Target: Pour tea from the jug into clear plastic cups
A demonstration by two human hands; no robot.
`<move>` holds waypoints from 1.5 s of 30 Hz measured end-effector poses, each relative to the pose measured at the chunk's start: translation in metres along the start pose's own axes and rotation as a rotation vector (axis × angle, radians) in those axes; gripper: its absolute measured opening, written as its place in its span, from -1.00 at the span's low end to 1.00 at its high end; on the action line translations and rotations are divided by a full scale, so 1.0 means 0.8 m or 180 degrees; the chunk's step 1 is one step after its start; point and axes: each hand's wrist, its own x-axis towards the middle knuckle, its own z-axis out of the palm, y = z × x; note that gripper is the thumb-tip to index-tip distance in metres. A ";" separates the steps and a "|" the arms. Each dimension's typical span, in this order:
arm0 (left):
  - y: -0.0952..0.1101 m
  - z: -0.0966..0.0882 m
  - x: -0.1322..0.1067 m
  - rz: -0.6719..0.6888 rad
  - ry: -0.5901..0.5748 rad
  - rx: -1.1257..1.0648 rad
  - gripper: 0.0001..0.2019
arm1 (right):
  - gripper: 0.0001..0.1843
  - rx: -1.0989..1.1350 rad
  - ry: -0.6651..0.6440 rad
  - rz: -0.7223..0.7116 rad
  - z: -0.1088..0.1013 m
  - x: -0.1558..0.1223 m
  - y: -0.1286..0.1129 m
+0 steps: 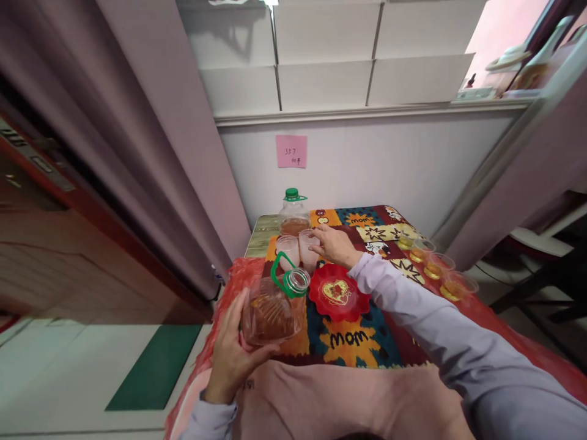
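My left hand (232,351) is wrapped round the lower side of a clear plastic jug (271,315). The jug has no cap, a green carrying ring at its neck, and amber liquid inside; it leans to the right. Beyond its mouth stand two stacks of clear plastic cups, a left stack (288,249) and a right stack (307,256). My right hand (337,244) reaches across from the right, its fingertips pinching the rim of the right stack. Whether it grips one cup or several, I cannot tell. Below my right wrist lies a red scalloped plate (339,294) with a gold heart.
A second jug (294,215) with a green cap stands behind the cups. Several cups of yellow liquid (439,267) line the table's right edge. A patterned cloth (346,339) and red plastic sheet (233,278) cover the table, which meets a white wall (367,165).
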 end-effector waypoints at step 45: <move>0.009 -0.001 0.011 -0.0249 -0.0116 -0.0195 0.24 | -0.74 0.0652 0.0285 0.0149 0.107 -0.189 0.054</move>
